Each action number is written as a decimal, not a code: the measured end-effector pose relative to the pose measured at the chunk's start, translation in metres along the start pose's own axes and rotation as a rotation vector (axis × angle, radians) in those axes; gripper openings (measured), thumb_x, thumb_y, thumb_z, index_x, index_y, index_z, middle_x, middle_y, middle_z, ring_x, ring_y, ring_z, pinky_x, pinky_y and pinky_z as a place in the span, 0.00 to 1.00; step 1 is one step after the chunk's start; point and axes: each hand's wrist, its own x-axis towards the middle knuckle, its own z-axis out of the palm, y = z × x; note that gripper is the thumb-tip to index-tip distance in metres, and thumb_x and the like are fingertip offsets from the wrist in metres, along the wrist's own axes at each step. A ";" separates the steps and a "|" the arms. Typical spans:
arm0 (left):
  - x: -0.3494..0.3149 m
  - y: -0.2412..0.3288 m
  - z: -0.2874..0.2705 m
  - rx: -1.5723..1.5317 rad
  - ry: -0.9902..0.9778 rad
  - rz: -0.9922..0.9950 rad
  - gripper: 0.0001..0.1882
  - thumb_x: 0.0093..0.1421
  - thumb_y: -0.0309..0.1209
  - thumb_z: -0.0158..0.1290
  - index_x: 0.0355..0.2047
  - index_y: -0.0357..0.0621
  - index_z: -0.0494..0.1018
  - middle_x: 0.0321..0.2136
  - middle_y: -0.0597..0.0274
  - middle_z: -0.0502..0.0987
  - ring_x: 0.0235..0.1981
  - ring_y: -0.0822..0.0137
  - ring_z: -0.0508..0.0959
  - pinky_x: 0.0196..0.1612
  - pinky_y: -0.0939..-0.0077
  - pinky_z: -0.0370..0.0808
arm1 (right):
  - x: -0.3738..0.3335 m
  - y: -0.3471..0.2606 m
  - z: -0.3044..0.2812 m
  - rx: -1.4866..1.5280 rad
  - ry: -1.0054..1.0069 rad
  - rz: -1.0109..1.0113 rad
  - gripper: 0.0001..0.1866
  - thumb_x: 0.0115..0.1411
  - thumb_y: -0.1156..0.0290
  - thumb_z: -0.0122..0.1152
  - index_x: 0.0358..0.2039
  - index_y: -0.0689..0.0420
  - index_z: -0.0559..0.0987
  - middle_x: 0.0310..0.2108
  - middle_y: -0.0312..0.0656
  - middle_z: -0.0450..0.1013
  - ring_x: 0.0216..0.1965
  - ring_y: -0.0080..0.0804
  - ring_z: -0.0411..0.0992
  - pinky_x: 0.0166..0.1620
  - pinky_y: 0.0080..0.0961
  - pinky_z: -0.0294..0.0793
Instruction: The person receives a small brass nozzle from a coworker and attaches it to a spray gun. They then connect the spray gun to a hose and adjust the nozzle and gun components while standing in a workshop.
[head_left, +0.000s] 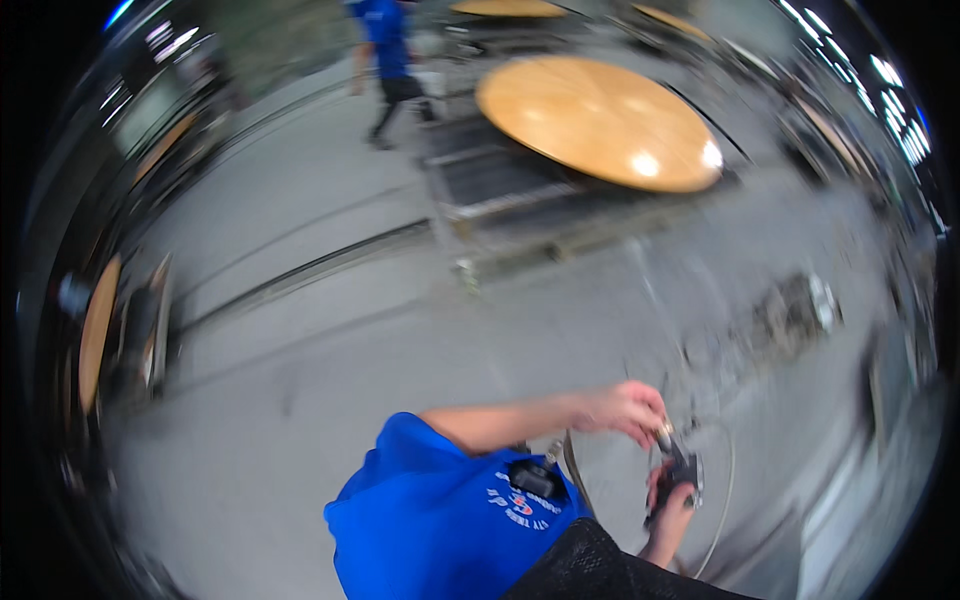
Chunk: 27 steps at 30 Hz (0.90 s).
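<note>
My right hand (672, 507) is wrapped round a dark hand tool (686, 470) with a short cylindrical part at its upper end. Its exact kind is too blurred to tell. My left hand (630, 410) reaches across from the left, its fingers closed at the tool's pale upper tip. A thin pale hose (731, 465) loops to the right of the tool and runs down beside my right forearm.
A large oval wooden tabletop (600, 120) lies on a dark low platform (500, 180) ahead. Another person (385, 50) in blue walks beyond it. Grey clutter (800, 310) sits on the floor (350, 370) at right; more wooden panels (98, 335) stand at left.
</note>
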 end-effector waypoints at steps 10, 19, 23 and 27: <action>-0.023 -0.098 0.167 -0.127 -0.511 -0.351 0.07 0.66 0.28 0.53 0.40 0.38 0.72 0.43 0.57 0.76 0.45 0.63 0.78 0.50 0.61 0.77 | -0.268 -0.038 -0.031 -0.176 0.305 -0.062 0.34 0.59 0.43 0.66 0.51 0.63 0.76 0.32 0.41 0.78 0.32 0.30 0.76 0.36 0.27 0.75; -0.008 -0.220 0.283 0.868 -0.943 0.423 0.10 0.67 0.32 0.49 0.33 0.37 0.73 0.31 0.57 0.73 0.33 0.61 0.74 0.37 0.68 0.71 | -0.401 0.023 -0.008 0.190 0.876 -0.117 0.49 0.55 0.23 0.47 0.49 0.62 0.76 0.32 0.43 0.76 0.18 0.16 0.61 0.21 0.14 0.58; -0.009 -0.243 0.313 0.796 -1.095 0.540 0.12 0.66 0.33 0.49 0.28 0.38 0.71 0.25 0.54 0.70 0.27 0.53 0.72 0.31 0.62 0.68 | -0.415 0.029 0.004 0.231 0.981 -0.170 0.52 0.53 0.19 0.40 0.47 0.63 0.76 0.32 0.44 0.76 0.16 0.16 0.60 0.17 0.14 0.55; -0.014 -0.252 0.324 0.777 -1.050 0.583 0.18 0.66 0.35 0.47 0.20 0.39 0.69 0.18 0.52 0.70 0.21 0.49 0.70 0.26 0.56 0.66 | -0.412 0.028 0.012 0.329 1.040 -0.207 0.50 0.55 0.20 0.40 0.45 0.61 0.75 0.31 0.44 0.76 0.14 0.16 0.60 0.17 0.14 0.55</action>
